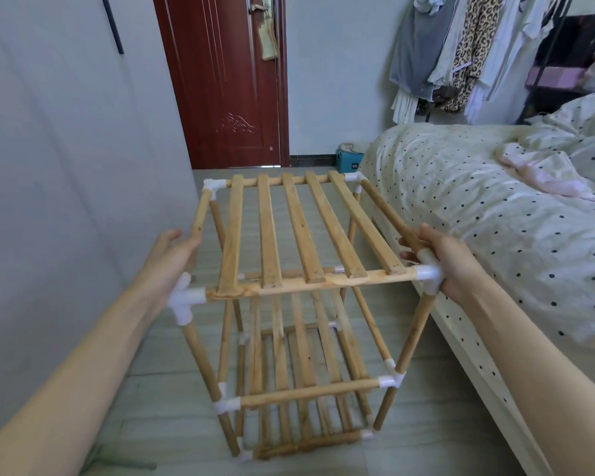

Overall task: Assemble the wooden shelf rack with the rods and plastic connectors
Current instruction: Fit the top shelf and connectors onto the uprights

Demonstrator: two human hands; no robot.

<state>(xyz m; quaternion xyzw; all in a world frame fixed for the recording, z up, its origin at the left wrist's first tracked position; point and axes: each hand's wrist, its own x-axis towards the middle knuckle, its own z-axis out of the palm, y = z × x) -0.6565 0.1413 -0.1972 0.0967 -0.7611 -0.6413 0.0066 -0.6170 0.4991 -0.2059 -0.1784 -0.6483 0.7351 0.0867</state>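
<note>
Rack (pixel 299 304), gripped by the right hand (pixel 450 266) at a connector (pixel 428 273) and steadied by the flatter left hand (pixel 167 259), should be pressed down evenly.

The left hand (pixel 172 255) lies behind the rack's (pixel 299 269) left top rod (pixel 198 219), so its fingertips and grip cannot be read. The right hand's (pixel 440 261) palm is hidden behind the near right connector (pixel 428 273). The lower shelf slats (pixel 299 372) are blurred. The bed (pixel 495 201) and the hanging clothes (pixel 461 46) are cut off by the right and top edges. Both forearms run out at the bottom edge.
</note>
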